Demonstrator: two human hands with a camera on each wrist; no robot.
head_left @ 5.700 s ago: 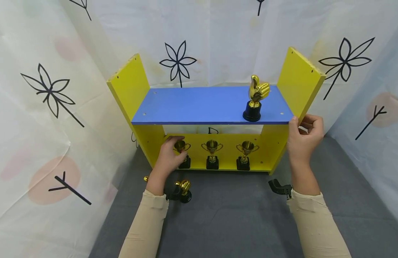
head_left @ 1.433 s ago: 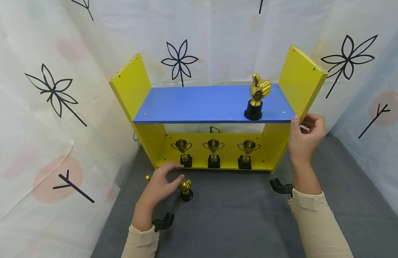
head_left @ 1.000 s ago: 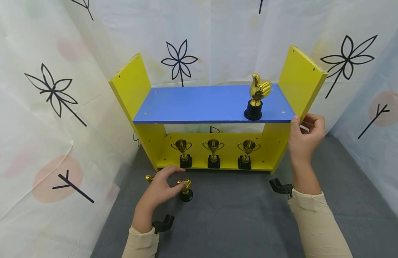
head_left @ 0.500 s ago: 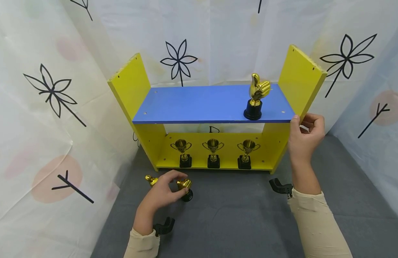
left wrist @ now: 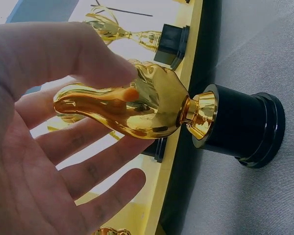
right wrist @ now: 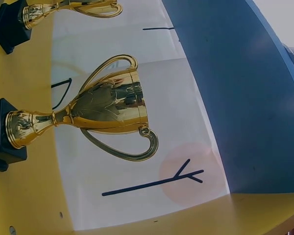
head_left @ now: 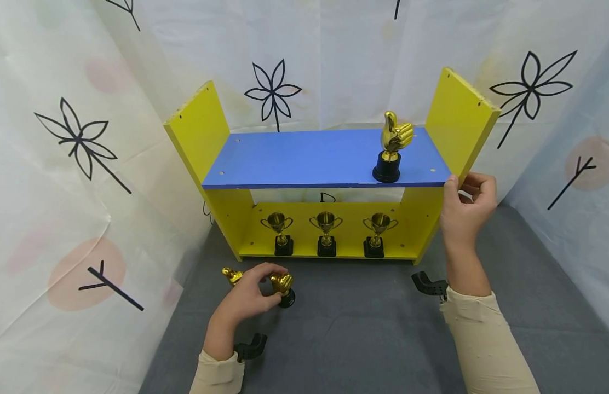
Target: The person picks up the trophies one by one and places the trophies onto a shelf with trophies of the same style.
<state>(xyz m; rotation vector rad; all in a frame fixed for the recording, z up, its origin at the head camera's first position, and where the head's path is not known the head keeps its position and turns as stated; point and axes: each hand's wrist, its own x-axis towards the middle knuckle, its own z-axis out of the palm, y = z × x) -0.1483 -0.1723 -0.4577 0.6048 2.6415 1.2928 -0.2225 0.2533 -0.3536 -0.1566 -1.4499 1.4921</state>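
Observation:
My left hand (head_left: pixel 250 295) is around the gold top of a thumbs-up trophy (left wrist: pixel 152 103) with a black base, standing on the grey cloth. In the left wrist view its thumb lies close over the gold part and its fingers spread behind. Another gold figure (head_left: pixel 232 275) shows partly past this hand. My right hand (head_left: pixel 467 213) grips the shelf unit's yellow right side panel (head_left: pixel 457 123), thumb at the blue board's corner; the right wrist view does not show this hand. On the blue board (head_left: pixel 304 158) stands another thumbs-up trophy (head_left: pixel 390 148).
Three gold cup trophies with black bases, the left cup (head_left: pixel 280 235), the middle cup (head_left: pixel 326 235) and the right cup (head_left: pixel 378 235), stand in a row on the yellow lower shelf (head_left: pixel 351 249). Patterned white cloth (head_left: pixel 334 65) hangs behind. Grey cloth (head_left: pixel 358 328) covers the floor in front.
My left hand has left the left cup trophy on the lower shelf and moved down to the thumbs-up trophy on the grey cloth. My right hand stays on the side panel.

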